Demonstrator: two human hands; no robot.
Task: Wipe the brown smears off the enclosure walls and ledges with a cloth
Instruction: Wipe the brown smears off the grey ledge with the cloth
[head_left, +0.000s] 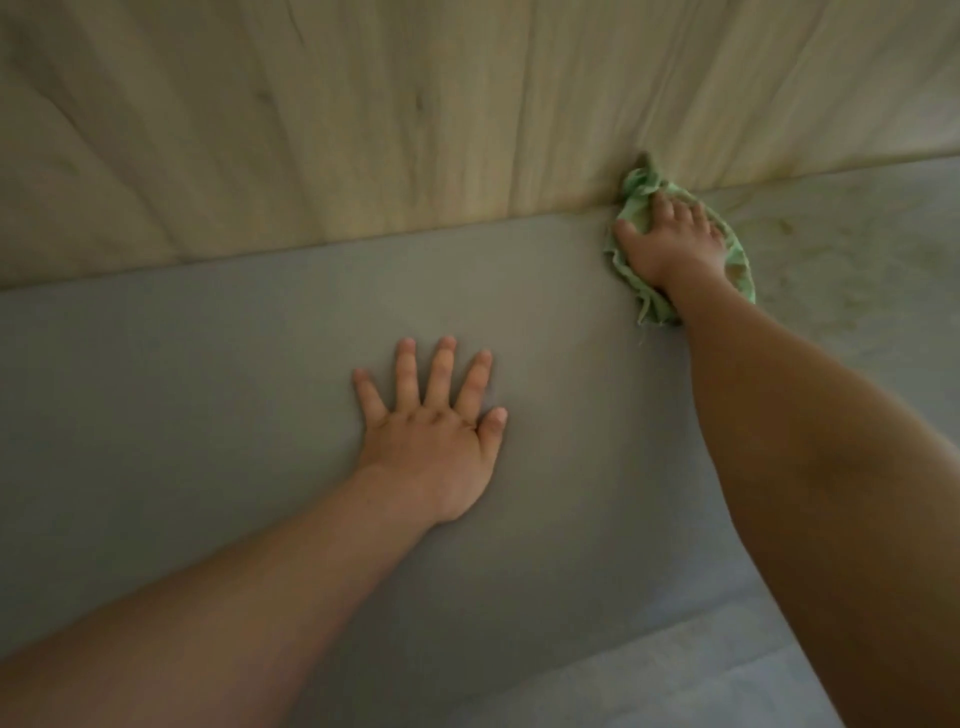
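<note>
- Left hand (436, 441): lies flat on the smooth grey enclosure surface (208, 389), palm down, with all fingers straight and spread wide. It holds nothing. The bare forearm enters from the lower left corner.
- Right hand (670, 244): reaches up and to the right and lies on top of the crumpled light-green cloth (641, 192), pressing it against the grey surface. The thumb is splayed out to the left and the fingers are laid over the fabric rather than wrapped round it.
- Light-green cloth: sits in the upper right, at the seam where the grey surface meets the pale wood-grain panel (311, 130). Its top bunches up against the lower edge of that panel. Frilled edges show on both sides of the hand and below the wrist.
- Brown smears (779, 228): faint yellowish-brown blotches and streaks lie on the grey surface just to the right of the cloth. Similar discolouration runs along the nearby lower edge of the wood-grain panel.
- The grey surface around the left hand shows no visible marks.
- Lighter grey strip (649, 675): borders the grey surface at the bottom right. The picture is soft, so fine detail cannot be made out.
</note>
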